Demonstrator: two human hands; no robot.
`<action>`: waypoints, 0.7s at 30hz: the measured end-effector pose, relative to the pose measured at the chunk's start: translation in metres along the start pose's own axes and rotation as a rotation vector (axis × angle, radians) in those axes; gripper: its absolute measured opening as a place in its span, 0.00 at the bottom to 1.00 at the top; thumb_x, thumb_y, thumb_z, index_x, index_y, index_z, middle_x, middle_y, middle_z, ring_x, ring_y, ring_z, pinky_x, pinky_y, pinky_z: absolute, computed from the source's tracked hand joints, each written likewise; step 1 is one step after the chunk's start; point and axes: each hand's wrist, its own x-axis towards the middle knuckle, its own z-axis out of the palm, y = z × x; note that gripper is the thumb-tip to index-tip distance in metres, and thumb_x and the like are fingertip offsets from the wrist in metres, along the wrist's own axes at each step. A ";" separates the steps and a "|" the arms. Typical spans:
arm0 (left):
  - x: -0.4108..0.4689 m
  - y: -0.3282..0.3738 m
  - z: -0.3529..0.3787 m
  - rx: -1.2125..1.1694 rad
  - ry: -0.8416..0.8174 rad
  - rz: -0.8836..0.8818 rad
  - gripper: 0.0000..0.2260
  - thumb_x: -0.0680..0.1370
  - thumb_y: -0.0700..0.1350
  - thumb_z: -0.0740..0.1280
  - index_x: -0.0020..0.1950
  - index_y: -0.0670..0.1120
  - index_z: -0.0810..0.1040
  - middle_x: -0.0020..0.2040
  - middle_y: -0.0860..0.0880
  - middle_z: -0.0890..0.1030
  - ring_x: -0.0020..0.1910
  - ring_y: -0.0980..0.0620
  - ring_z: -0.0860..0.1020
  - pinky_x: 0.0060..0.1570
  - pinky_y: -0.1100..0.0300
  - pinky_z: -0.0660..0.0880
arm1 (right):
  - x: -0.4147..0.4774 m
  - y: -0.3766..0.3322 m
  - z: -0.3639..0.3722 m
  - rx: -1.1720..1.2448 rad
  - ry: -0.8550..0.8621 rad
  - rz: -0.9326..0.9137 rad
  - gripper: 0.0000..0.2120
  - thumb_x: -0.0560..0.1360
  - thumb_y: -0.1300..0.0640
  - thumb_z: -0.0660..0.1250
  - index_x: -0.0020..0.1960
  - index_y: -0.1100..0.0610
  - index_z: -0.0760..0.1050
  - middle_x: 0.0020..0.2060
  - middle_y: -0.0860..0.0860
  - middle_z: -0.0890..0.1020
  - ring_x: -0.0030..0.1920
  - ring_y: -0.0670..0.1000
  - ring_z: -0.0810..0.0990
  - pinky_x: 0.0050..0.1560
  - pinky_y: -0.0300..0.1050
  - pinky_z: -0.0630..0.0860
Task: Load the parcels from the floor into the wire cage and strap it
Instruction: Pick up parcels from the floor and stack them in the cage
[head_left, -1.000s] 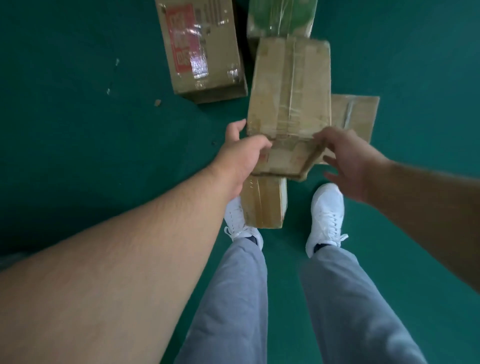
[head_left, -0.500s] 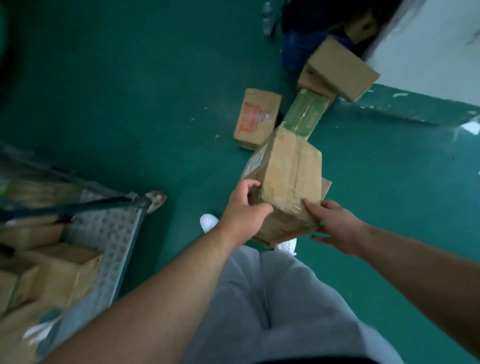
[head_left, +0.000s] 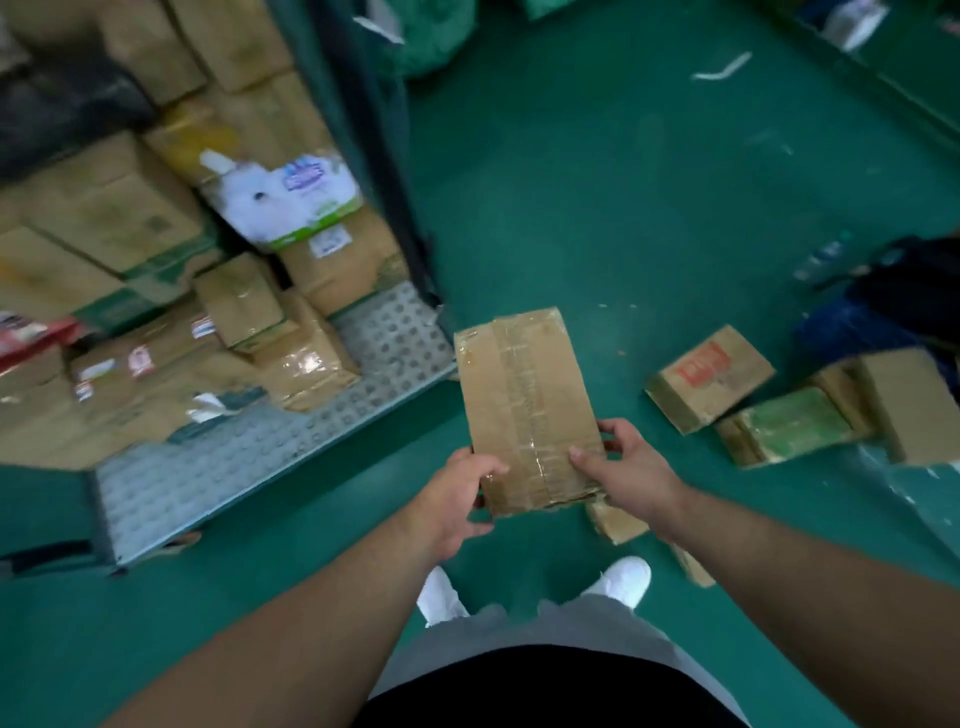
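Shoes (head_left: 623, 577), white ones, stand on the green floor (head_left: 571, 208) just below the hands, closest to the person.

Both hands hold one brown parcel (head_left: 527, 405) up off the floor. The left hand (head_left: 454, 501) grips its near left corner, with the thumb on top and the fingers curled under. The right hand (head_left: 631, 475) grips its near right side, with the thumb on top by the tape and the fingers round the edge. The parcel is long, with a wide strip of clear tape down its middle, and it points away from the person.

Right under the right hand a small brown box (head_left: 615, 519) lies on the floor, partly hidden by the parcel.

To the left of the hands is the wire cage (head_left: 249, 457), with a grey bumpy floor. The far end of the held parcel is just beside its near corner. Many brown boxes are piled inside. A shiny taped box (head_left: 306, 358) sits at the front, and a white pack with a rabbit on it (head_left: 280, 202) sits higher up. This side looks blurry.

To the right of the hands and farther off, three boxes lie close together on the floor: a box with red print (head_left: 709, 376), a green-wrapped box (head_left: 789, 426) and a plain brown box (head_left: 914, 405). Behind them is a dark blue heap (head_left: 883, 312); I cannot tell what it is.

Far ahead, a white strip (head_left: 722, 67) lies on the floor.
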 end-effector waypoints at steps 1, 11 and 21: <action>-0.006 -0.005 -0.030 -0.039 0.019 -0.004 0.26 0.68 0.51 0.69 0.65 0.50 0.74 0.65 0.46 0.78 0.63 0.42 0.77 0.54 0.47 0.76 | 0.001 -0.011 0.030 -0.016 -0.018 -0.009 0.18 0.77 0.47 0.73 0.65 0.44 0.72 0.55 0.43 0.82 0.50 0.48 0.84 0.51 0.50 0.82; -0.040 -0.020 -0.277 -0.143 0.232 0.059 0.11 0.79 0.47 0.66 0.60 0.49 0.78 0.57 0.47 0.83 0.54 0.46 0.79 0.56 0.47 0.75 | 0.006 -0.099 0.280 0.001 -0.279 -0.099 0.21 0.75 0.50 0.76 0.65 0.41 0.74 0.56 0.46 0.85 0.52 0.50 0.86 0.57 0.54 0.83; -0.023 0.058 -0.325 -0.260 0.209 0.155 0.18 0.80 0.45 0.66 0.67 0.59 0.71 0.58 0.53 0.81 0.57 0.49 0.79 0.44 0.54 0.74 | 0.053 -0.172 0.323 -0.028 -0.189 -0.189 0.28 0.67 0.46 0.83 0.64 0.45 0.77 0.53 0.46 0.86 0.52 0.47 0.86 0.56 0.50 0.84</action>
